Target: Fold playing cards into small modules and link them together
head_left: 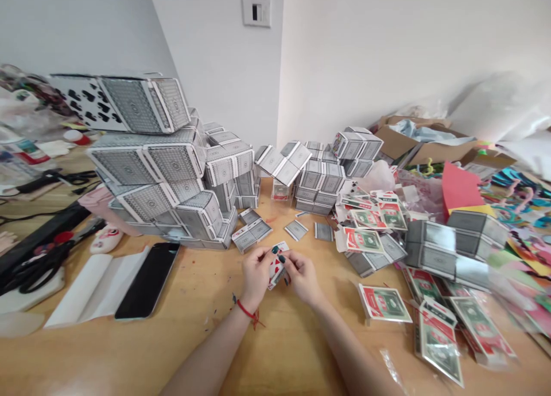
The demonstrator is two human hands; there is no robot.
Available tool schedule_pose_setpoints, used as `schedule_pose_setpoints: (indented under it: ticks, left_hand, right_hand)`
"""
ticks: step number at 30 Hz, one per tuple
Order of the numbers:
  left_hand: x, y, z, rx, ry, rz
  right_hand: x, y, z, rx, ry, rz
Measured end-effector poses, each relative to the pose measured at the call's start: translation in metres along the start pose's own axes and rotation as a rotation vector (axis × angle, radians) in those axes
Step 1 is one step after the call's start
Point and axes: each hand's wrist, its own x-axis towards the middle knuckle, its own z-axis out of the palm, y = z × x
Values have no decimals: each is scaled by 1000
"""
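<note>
Over the middle of the table, my left hand [255, 272] and my right hand [302, 275] are both closed on a playing card [276, 268] with red hearts facing me. The thumbs meet near its upper edge; whether several cards are stacked there I cannot tell. A red cord bracelet circles my left wrist. Just beyond the hands, a card [296, 230] lies back up, with another card [323, 232] to its right. A folded card piece [252, 235] rests to the left of these, by the large stack of card-built blocks [172, 160].
A black phone [147, 281] lies on white paper [77, 292] at left, with black scissors [54, 258] beyond. Red and green card boxes [384, 303] spread over the right side. More card blocks [321, 183] stand behind them, near a cardboard box [422, 146].
</note>
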Motion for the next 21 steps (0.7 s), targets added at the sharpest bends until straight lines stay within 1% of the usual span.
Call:
schedule_pose_setpoints:
  ticks: [2,4,5,6,9,10,12,16,18,21]
  left_hand:
    - [3,-2,0,-61,-5,-73]
    - [5,-2,-1,-58,-50,-80]
    - [6,-1,-2,-23,-80,-48]
    - [6,1,-3,37,-107,13]
    - [2,5,-5,210,-139,236]
    - [1,6,-5,246,-142,286]
    - [-2,6,-5,303,-130,342]
    - [-1,2,-5,383,-60,358]
    - [2,0,-7,389,-39,346]
    - [7,-4,-8,346,-47,286]
  right_hand:
    - [0,0,0,1,-17,24]
    - [0,-1,-1,-19,-26,36]
    - [0,-1,-2,-31,-20,40]
    - [0,-2,-3,-43,-3,44]
    - [0,-3,-5,-68,68,62]
    - [1,-3,-5,-65,84,69]
    - [1,-4,-3,-43,89,78]
    - [0,-5,1,7,38,92]
    - [-1,-5,1,34,-23,107]
    - [-2,-6,-2,97,-119,119]
